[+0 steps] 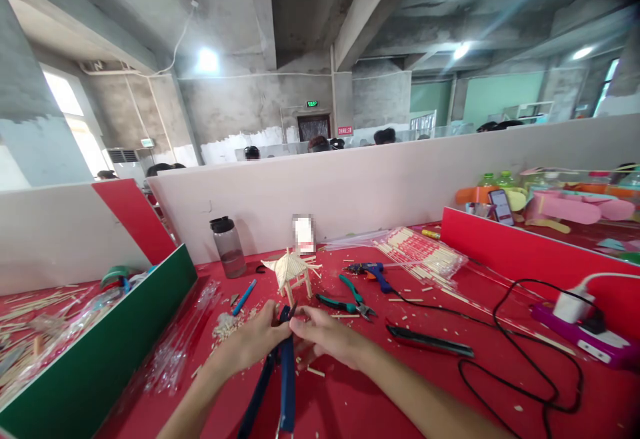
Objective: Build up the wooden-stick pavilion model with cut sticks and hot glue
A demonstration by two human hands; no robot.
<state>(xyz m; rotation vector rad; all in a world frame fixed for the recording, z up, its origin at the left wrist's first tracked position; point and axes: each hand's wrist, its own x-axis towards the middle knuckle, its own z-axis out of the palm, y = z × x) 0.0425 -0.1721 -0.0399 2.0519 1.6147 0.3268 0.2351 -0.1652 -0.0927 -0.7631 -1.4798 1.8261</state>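
Blue-handled pliers [287, 376] point away from me, their handles spread apart toward the near edge. My left hand [255, 341] is closed around them near the head. From the other side, my right hand [327, 334] has its thumb and fingers pinched at the dark jaws; whether a small piece sits between them is hidden. Just beyond my fingers stands a small pavilion model [290, 269] made of pale wooden sticks, with a pointed roof on legs. Green-handled cutters [353, 300] lie to the right of my right hand, beside short stick pieces.
A blue glue gun [375, 274], bundled sticks [425, 256] and a black utility knife [429, 340] lie to the right. A black cable runs near a purple power strip [583, 336]. On the left are a water bottle [229, 249], blue pen [245, 297], plastic wrapping [183, 339] and green divider [110, 352].
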